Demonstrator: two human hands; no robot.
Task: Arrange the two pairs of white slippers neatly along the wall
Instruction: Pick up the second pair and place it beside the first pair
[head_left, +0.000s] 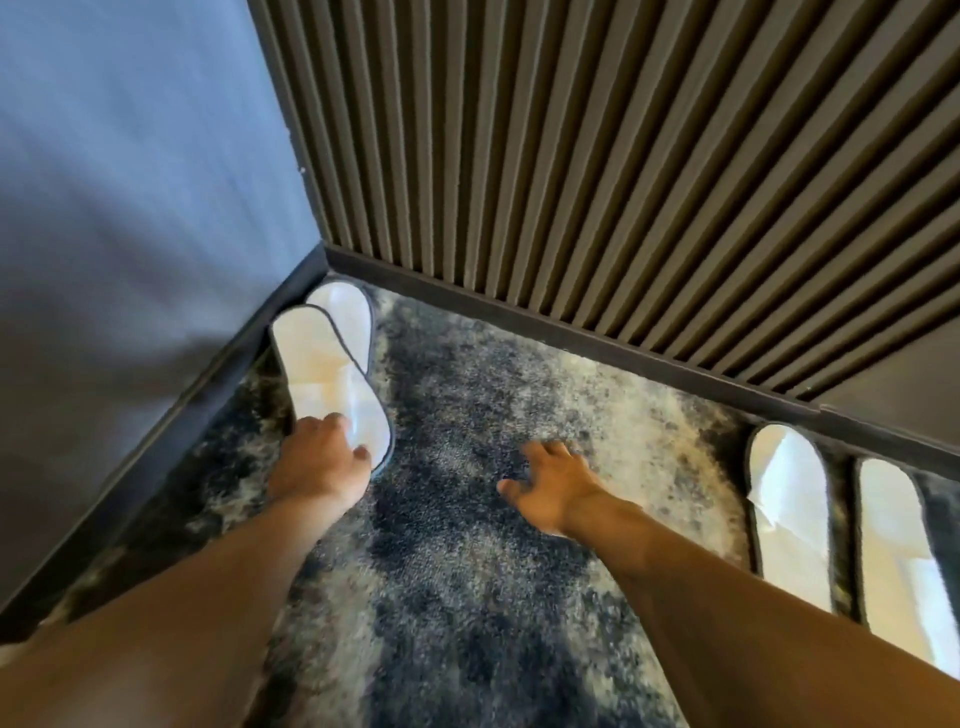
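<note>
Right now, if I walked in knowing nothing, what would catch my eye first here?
Probably the bright white slippers against the dark mottled carpet: one overlapping pair in the corner on the left, with the left hand on its near end, and a tidy pair set side by side by the ribbed wall on the right. The right hand hovers open between them.

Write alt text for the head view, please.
A person's left hand touches the nearer of two overlapping white slippers in a carpeted corner. The right hand hovers open over the carpet; another pair lies side by side along the slatted wall.
</note>
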